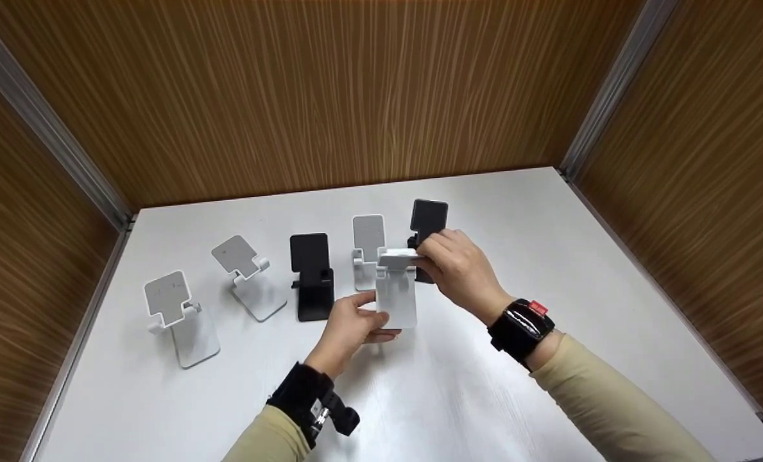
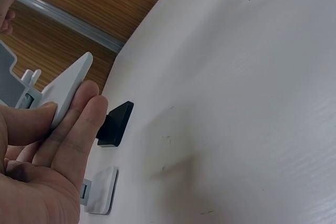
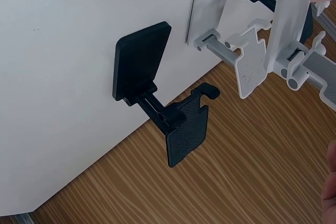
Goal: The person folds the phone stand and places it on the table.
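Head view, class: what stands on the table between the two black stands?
The head view shows one white stand there, its right side partly hidden behind the held stand.

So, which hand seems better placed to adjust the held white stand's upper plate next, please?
Probably the right hand: its fingers are at the upper plate, while the left hand grips the stand's base.
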A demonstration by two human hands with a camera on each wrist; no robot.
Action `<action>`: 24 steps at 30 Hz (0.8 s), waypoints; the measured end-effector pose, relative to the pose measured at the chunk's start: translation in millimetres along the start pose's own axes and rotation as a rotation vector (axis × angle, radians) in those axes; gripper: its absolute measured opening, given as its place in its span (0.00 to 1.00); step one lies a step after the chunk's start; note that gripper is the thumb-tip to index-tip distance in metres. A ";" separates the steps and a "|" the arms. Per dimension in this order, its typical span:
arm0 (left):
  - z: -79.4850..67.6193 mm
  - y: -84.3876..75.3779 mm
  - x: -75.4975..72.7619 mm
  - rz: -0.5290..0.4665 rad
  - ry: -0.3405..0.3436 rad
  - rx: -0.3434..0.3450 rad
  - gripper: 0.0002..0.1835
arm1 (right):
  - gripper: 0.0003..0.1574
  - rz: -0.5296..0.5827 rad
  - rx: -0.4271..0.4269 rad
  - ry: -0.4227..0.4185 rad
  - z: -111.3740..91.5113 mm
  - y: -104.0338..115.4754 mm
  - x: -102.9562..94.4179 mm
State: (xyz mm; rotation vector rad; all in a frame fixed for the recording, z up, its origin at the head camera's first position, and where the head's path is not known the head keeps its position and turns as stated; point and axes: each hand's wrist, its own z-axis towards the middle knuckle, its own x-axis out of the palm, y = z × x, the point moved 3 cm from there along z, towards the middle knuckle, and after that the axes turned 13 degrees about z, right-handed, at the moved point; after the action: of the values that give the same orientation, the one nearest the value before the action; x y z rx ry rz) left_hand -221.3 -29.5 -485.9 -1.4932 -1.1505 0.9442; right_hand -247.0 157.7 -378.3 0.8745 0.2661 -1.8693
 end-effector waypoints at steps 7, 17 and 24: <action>1.0 0.4 -1.3 -0.003 -0.011 -0.025 0.26 | 0.16 0.022 -0.008 -0.002 0.1 2.4 -0.4; -0.7 -4.0 -3.6 -0.019 -0.005 -0.032 0.28 | 0.15 -0.014 -0.065 0.009 -4.6 4.8 6.2; -0.4 -5.9 -5.9 -0.057 0.000 -0.038 0.30 | 0.14 -0.022 -0.120 0.000 -7.0 7.8 9.6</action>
State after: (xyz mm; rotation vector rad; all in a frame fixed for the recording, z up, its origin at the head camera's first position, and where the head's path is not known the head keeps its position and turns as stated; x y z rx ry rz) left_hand -223.5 -35.0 -480.0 -1.4832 -1.2105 0.8880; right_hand -239.3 151.1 -388.3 0.7922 0.3851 -1.8537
